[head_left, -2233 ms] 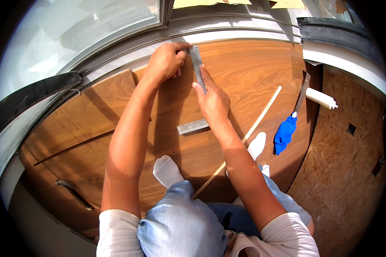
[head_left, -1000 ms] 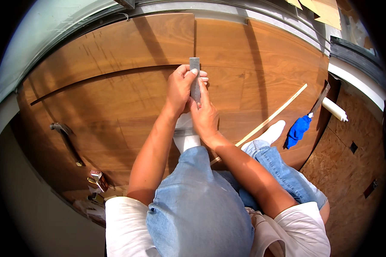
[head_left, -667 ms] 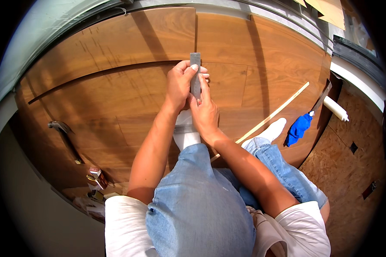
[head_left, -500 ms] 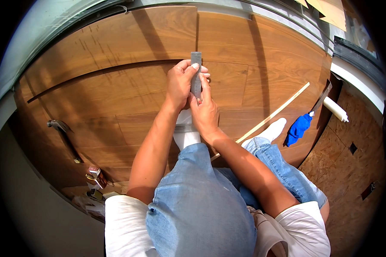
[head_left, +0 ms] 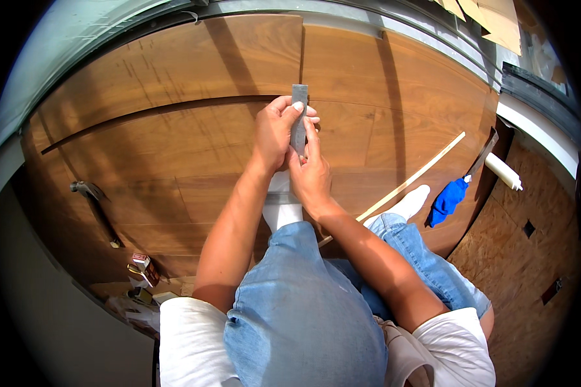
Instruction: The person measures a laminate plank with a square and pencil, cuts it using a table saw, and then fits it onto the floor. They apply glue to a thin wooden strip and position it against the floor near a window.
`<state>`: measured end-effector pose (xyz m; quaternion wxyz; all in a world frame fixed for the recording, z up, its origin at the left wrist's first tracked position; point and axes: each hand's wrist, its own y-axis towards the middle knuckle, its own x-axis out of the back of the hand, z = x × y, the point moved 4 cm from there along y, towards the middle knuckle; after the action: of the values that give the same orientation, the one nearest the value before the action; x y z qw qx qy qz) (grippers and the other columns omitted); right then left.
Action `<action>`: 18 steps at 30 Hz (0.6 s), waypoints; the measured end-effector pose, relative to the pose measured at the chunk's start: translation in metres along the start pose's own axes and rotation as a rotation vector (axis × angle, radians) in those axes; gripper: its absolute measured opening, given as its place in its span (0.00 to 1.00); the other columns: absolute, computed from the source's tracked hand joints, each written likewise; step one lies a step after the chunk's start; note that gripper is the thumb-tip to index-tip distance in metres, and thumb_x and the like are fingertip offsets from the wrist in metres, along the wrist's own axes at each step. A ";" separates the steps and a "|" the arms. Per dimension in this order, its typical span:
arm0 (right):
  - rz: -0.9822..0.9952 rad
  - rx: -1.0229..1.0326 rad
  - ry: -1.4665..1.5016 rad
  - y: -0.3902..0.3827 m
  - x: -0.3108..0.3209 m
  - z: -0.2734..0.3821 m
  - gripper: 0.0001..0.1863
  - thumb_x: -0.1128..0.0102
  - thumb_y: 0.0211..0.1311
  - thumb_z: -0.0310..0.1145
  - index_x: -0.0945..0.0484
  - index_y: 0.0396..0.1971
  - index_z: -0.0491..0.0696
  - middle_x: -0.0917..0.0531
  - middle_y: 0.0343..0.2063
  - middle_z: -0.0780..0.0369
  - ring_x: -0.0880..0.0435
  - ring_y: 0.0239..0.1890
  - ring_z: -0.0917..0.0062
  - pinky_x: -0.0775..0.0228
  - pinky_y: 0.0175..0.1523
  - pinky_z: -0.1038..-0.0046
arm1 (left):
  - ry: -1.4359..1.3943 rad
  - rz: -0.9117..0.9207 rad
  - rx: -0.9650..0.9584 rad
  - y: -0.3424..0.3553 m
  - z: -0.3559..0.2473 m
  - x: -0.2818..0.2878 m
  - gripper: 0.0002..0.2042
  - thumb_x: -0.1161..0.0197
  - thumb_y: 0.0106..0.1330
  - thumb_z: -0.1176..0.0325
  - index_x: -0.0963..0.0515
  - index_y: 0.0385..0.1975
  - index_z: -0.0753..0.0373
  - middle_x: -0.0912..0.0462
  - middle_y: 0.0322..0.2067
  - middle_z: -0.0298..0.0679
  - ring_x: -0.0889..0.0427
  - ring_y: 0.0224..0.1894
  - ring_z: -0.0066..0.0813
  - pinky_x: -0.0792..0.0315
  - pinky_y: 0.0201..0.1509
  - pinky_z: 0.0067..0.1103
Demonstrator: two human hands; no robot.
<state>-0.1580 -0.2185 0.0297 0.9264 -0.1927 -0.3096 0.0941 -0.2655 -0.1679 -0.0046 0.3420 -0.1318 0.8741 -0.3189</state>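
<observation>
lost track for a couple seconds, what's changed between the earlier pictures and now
The grey metal strip has been drawn back from the far edge of the wooden planks. The right hand moved with it; the left hand, earlier at the strip's far end, now grips it, thumb on top. The hammer, thin wooden stick and white bottle stayed put.

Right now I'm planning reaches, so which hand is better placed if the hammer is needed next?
Probably the left hand: the hammer lies on that side, and the right hand would likely cross the left forearm. Both hands hold the grey strip, so either must first let go.
</observation>
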 end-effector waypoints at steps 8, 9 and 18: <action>-0.013 0.166 -0.008 0.027 0.041 0.007 0.17 0.37 0.68 0.32 0.20 0.55 0.50 0.20 0.30 0.59 0.18 0.28 0.71 0.22 0.35 0.69 | -0.003 0.010 0.002 0.001 0.000 0.001 0.10 0.44 0.76 0.70 0.25 0.45 0.72 0.16 0.37 0.45 0.14 0.36 0.29 0.17 0.37 0.23; -0.037 0.217 0.027 0.038 0.052 0.016 0.13 0.38 0.68 0.31 0.17 0.51 0.48 0.22 0.28 0.61 0.20 0.27 0.74 0.23 0.34 0.71 | -0.001 -0.001 0.004 0.001 -0.001 0.001 0.10 0.44 0.76 0.70 0.25 0.45 0.72 0.16 0.37 0.45 0.13 0.36 0.30 0.15 0.38 0.24; 0.176 0.109 0.201 0.139 0.104 0.048 0.26 0.56 0.79 0.49 0.18 0.37 0.41 0.18 0.25 0.64 0.21 0.29 0.82 0.27 0.36 0.76 | -0.011 0.000 0.034 -0.002 -0.002 0.001 0.11 0.45 0.76 0.69 0.26 0.48 0.72 0.17 0.39 0.47 0.13 0.37 0.31 0.13 0.39 0.26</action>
<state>-0.1130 -0.0469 0.0630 0.9500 -0.1767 -0.1917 0.1718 -0.2672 -0.1691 -0.0027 0.3490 -0.1277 0.8667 -0.3328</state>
